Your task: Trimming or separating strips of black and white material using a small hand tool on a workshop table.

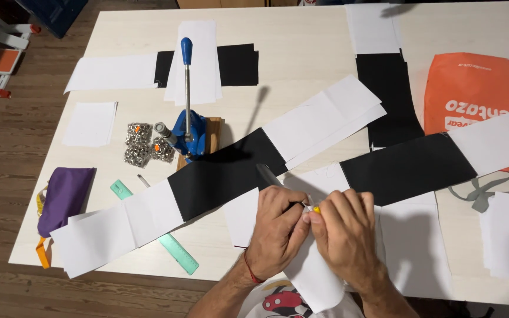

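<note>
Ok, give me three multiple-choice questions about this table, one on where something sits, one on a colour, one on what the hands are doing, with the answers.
1. Where does the green ruler lie?
A. near the table's front edge, partly under a black and white strip
B. on the orange bag
C. on the floor

2. What colour is the press's handle knob?
A. red
B. blue
C. yellow

3. What are the hands doing?
A. resting flat, apart
B. pulling the lever
C. pinching a white strip together

Answers:
1 A, its far end slips beneath the strip.
2 B, the knob matches the blue base.
3 C, the left hand and right hand meet over the strip.
</note>
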